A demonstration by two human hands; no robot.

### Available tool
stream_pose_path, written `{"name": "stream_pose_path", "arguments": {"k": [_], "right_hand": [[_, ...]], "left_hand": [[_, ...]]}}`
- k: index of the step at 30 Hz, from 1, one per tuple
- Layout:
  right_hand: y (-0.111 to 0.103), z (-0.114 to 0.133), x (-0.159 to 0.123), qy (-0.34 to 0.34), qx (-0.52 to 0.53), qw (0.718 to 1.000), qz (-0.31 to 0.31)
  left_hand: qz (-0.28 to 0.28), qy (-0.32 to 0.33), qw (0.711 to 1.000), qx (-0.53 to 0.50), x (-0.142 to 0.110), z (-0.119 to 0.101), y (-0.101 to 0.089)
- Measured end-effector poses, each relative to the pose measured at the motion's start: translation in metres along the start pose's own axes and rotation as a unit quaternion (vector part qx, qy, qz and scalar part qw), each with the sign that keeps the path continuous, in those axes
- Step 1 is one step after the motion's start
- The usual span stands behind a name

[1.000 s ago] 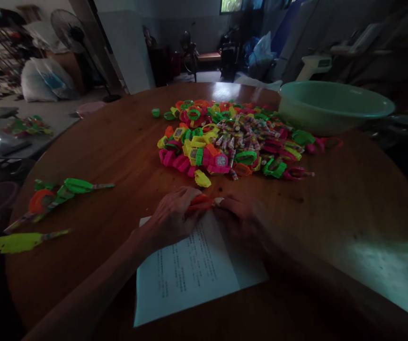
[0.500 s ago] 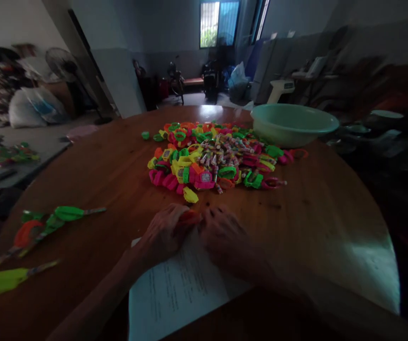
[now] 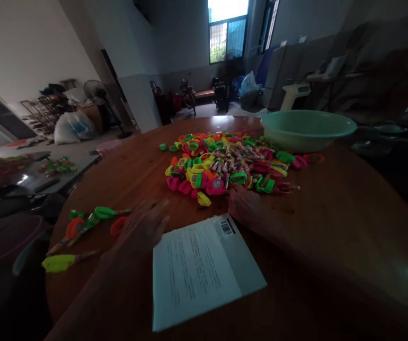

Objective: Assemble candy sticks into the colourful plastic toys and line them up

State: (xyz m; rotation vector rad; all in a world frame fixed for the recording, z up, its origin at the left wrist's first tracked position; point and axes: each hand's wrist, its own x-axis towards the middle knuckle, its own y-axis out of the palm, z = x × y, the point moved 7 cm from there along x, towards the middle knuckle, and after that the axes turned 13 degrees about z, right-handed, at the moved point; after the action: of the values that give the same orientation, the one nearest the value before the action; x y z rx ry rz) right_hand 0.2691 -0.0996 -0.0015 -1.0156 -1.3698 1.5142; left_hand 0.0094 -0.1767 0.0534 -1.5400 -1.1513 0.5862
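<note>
My left hand (image 3: 149,222), smeared by motion, is over the left of the table with its fingers stretched out. Just beside it lies an orange toy watch (image 3: 119,226), partly covered by the hand. My right hand (image 3: 244,204) is at the near edge of a heap of bright plastic toy watches (image 3: 216,184), fingers curled; whatever is in its fingertips is hidden. Small wrapped candy tubes (image 3: 234,157) lie on top of the heap. A yellow watch piece (image 3: 204,199) sits in front. Between my forearms rests a printed booklet (image 3: 193,270) with a barcode.
On the left lie several watches with tubes attached, among them a green one (image 3: 104,212) and a yellow one (image 3: 59,263). A pale green basin (image 3: 306,135) stands at the back right of the round wooden table (image 3: 317,227). Another table (image 3: 30,184) holds more coloured pieces.
Both hands were together over the booklet around an orange piece. The left has moved left, where an orange watch now lies; the right has moved forward to the heap. The view has shifted left.
</note>
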Motion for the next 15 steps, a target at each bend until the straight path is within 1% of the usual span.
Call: {"name": "stream_pose_path", "arguments": {"k": [1,3,5,7,9,10,12,14,15], "right_hand": [[-0.002,0.0,-0.004,0.005,0.0,1.0,0.007],[-0.007,-0.001,-0.015,0.019,0.001,1.0,0.019],[-0.01,-0.004,-0.031,0.036,0.001,0.999,0.034],[-0.009,-0.01,-0.048,0.06,0.001,0.997,0.047],[-0.008,-0.017,-0.061,0.069,0.015,0.997,0.041],[-0.007,-0.019,-0.065,0.054,0.027,0.998,0.034],[-0.005,-0.019,-0.069,-0.011,0.05,0.998,0.027],[-0.003,-0.019,-0.068,-0.083,0.046,0.995,0.038],[-0.001,-0.02,-0.066,-0.107,0.034,0.992,0.049]], "left_hand": [[0.015,0.002,0.999,0.029,0.009,-0.012,0.006],[0.074,0.036,0.994,0.065,0.032,-0.037,0.023],[0.122,0.064,0.986,0.091,0.054,-0.053,0.04],[0.147,0.07,0.979,0.123,0.073,-0.058,0.054],[0.154,0.069,0.974,0.154,0.087,-0.055,0.063],[0.155,0.07,0.971,0.167,0.092,-0.053,0.065],[0.165,0.077,0.966,0.186,0.097,-0.05,0.067],[0.183,0.077,0.96,0.197,0.098,-0.049,0.064],[0.195,0.072,0.958,0.199,0.096,-0.05,0.062]]}}
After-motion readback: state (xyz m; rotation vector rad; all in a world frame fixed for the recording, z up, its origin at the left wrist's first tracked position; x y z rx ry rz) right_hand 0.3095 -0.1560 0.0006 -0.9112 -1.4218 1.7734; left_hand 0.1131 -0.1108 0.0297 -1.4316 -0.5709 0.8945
